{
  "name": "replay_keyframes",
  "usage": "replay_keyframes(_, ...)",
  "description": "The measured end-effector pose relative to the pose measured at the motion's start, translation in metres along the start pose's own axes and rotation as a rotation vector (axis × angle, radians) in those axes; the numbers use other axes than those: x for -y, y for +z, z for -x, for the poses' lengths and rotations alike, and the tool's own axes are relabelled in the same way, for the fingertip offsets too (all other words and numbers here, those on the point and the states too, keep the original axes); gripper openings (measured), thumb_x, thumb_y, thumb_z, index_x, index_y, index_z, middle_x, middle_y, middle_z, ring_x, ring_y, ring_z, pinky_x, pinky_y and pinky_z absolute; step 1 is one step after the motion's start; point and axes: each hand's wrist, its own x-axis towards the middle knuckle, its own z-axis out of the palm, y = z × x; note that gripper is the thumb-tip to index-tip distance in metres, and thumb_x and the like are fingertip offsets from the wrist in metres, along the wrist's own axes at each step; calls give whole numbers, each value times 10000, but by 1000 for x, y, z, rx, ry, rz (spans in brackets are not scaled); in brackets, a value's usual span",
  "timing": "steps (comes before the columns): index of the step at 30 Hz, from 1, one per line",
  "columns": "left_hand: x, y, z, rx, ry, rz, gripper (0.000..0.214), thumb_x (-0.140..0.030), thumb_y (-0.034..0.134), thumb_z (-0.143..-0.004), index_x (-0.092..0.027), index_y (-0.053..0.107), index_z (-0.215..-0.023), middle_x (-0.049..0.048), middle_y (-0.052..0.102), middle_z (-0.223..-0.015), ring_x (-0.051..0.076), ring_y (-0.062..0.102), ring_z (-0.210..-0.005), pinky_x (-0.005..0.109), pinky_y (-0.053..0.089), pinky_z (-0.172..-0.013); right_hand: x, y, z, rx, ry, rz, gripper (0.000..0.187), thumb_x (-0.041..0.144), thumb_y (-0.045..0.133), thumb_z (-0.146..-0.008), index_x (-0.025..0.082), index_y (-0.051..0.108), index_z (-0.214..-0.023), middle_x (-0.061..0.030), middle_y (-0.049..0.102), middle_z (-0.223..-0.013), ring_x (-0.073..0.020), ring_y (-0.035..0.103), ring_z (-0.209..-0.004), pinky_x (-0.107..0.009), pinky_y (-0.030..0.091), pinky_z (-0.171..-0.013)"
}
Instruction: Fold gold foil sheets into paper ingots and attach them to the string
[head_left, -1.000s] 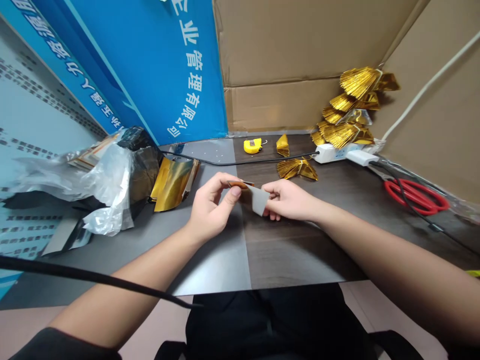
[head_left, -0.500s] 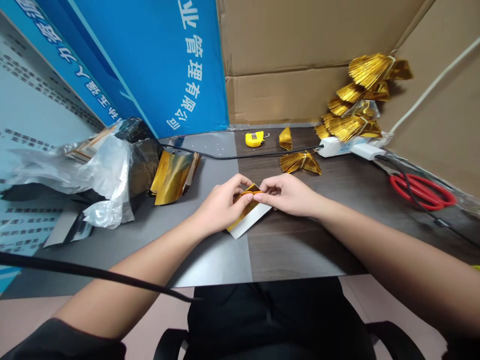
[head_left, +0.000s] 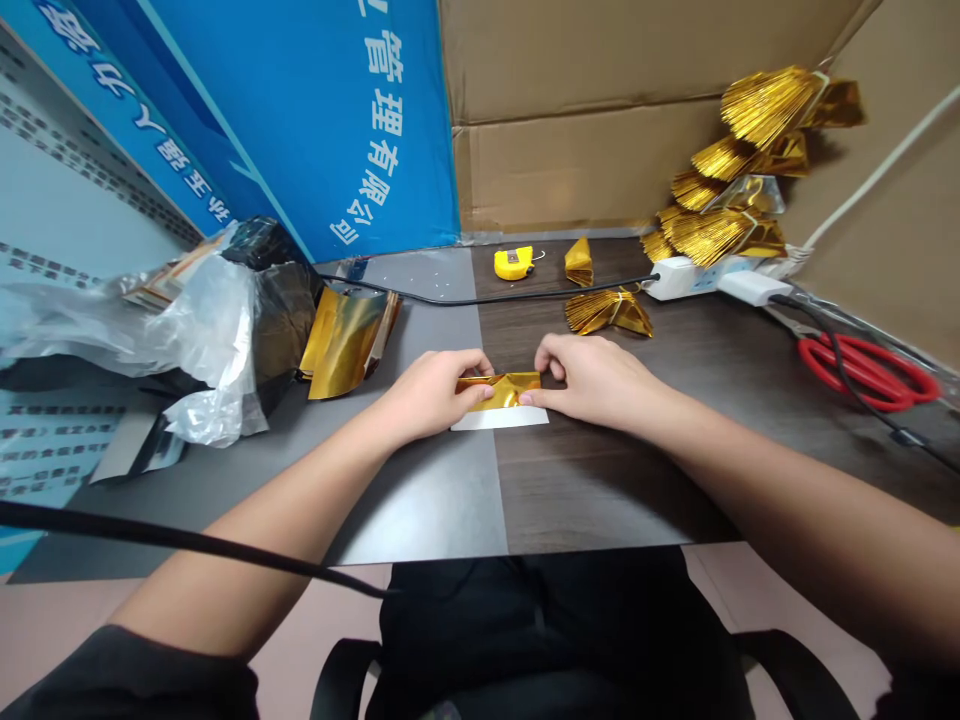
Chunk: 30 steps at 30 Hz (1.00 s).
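Gold sheet (head_left: 511,383) under both thumbs, mid-surface (head_left: 600,480)

The sheet lies near the middle of the surface, its long axis running left to right, a white strip (head_left: 499,419) along its near edge. The left hand (head_left: 431,395) grips its left part, thumb on top, fingers at the far edge. The right hand (head_left: 600,382) lays its thumb on the gold; whether its curled fingers grip I cannot tell. Just beyond lie a pleated bundle (head_left: 592,312), then a black cable (head_left: 487,300) crossing before the tape measure (head_left: 514,263) and a small folded piece (head_left: 578,262). Far right stand heaped gold fans (head_left: 769,108), with red-handled scissors (head_left: 862,375) nearer, partly behind a cord (head_left: 847,370). Left are stacked gold sheets (head_left: 337,340) and crumpled plastic (head_left: 214,335), its contents mostly hidden. Fingers cover the sheet's far left corner.
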Motion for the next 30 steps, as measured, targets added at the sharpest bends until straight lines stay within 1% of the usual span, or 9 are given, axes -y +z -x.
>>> replay_keyframes(2, -2, 3, 0, -27, 27, -70, 150, -328, 609, -885, -216, 679, -956, 13, 715, -883, 171, 631, -791, 264, 399, -695, 0, 1, 1, -83, -187, -3, 452, 349, 819, -743, 184, 640, -1124, -102, 648, -1066, -260, 608, -923, -367, 483, -776)
replay_keyframes(3, -2, 5, 0, -45, 39, -119, 131, -319, 610, -887, -213, 673, -934, 22, 708, -896, 183, 635, -822, 269, 404, -707, -1, 2, 2, -78, -330, -25, 407, 279, 767, -803, 189, 634, -1176, -117, 628, -1128, -273, 591, -1004, -399, 495, -850)
replay_keyframes(5, -3, 6, 0, -66, 58, -202, 119, -315, 614, -891, -209, 663, -912, 37, 696, -928, 205, 637, -881, 282, 412, -726, -1, 5, 2, 24, -586, -73, 267, 153, 573, -925, 203, 664, -1171, -117, 621, -1136, -265, 557, -1071, -421, 493, -928)
replay_keyframes(7, -1, 5, -1, -73, 46, -235, 130, -329, 625, -890, -211, 660, -931, 36, 692, -931, 209, 635, -882, 287, 411, -721, -2, 7, 1, 129, -692, -114, 329, 98, 437, -968, 195, 689, -1157, -110, 625, -1093, -248, 552, -1058, -408, 497, -931)
replay_keyframes(10, 3, 1, -1, -71, 23, -240, 150, -354, 638, -888, -219, 658, -950, 23, 697, -914, 192, 624, -823, 280, 390, -686, -4, 9, 0, 154, -685, -141, 323, 129, 469, -976, 160, 697, -1203, -114, 620, -1087, -244, 562, -1051, -401, 487, -943)
replay_keyframes(14, 7, -6, 1, -53, -57, -238, 121, -347, 648, -872, -231, 661, -902, 3, 694, -837, 181, 598, -736, 281, 345, -639, -4, 12, -1, 106, -596, -112, 279, 194, 497, -1004, 135, 746, -1115, -100, 633, -928, -230, 596, -905, -370, 484, -827)
replay_keyframes(19, 3, -5, 2, -37, -27, -234, 109, -256, 562, -899, -204, 643, -849, 32, 671, -895, 199, 606, -826, 309, 391, -715, -1, 18, 3, 56, -541, -49, 223, 236, 604, -970, 159, 771, -1095, -75, 614, -852, -200, 598, -800, -327, 475, -726)
replay_keyframes(25, 1, 6, -1, -85, 28, -196, 114, -215, 516, -916, -192, 628, -908, 44, 684, -914, 215, 615, -875, 331, 424, -757, -3, 21, 0, 2, -695, -156, 242, 231, 533, -992, 167, 766, -985, -121, 694, -1073, -239, 624, -1000, -405, 536, -887)
replay_keyframes(30, 5, 7, -2, -75, 54, -213, 131, -249, 542, -927, -194, 655, -965, 48, 711, -935, 234, 623, -921, 345, 443, -802, -8, 24, -7, 17, -736, -227, 210, 232, 552, -977, 184, 740, -1056, -112, 721, -1115, -241, 626, -1035, -436, 538, -930)
